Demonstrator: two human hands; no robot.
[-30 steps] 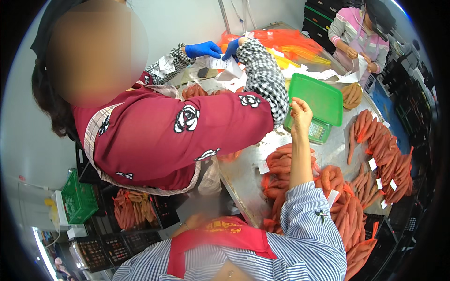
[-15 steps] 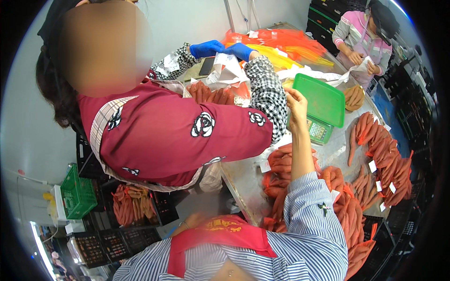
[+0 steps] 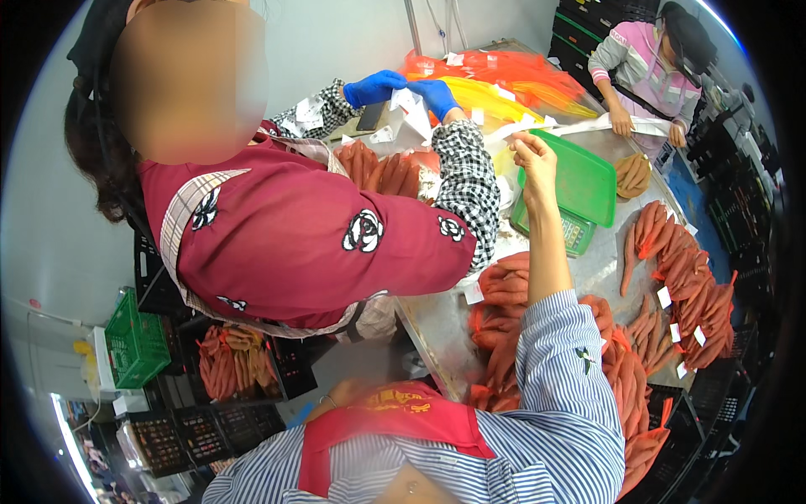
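Note:
My right hand (image 3: 534, 155) is raised beside the green scale tray (image 3: 579, 176), its fingers curled in a pinch on something too small to make out. My left hand (image 3: 344, 391) is low, mostly hidden behind my red apron. A co-worker beside me holds white label strips (image 3: 409, 113) in blue-gloved hands (image 3: 374, 86). Long reddish tubers in mesh bags (image 3: 504, 294) lie near my right forearm, some tagged with white labels.
Another worker (image 3: 638, 67) handles a long white paper strip at the table's far end. Red and yellow nets (image 3: 495, 76) lie at the back of the metal table (image 3: 613, 273). A green crate (image 3: 134, 344) and black crates (image 3: 210, 437) stand at left.
My right hand has risen slightly, toward the upper edge of the scale tray. The far worker's hands have moved down and apart along the paper strip. The co-worker's gloved hands have shifted slightly.

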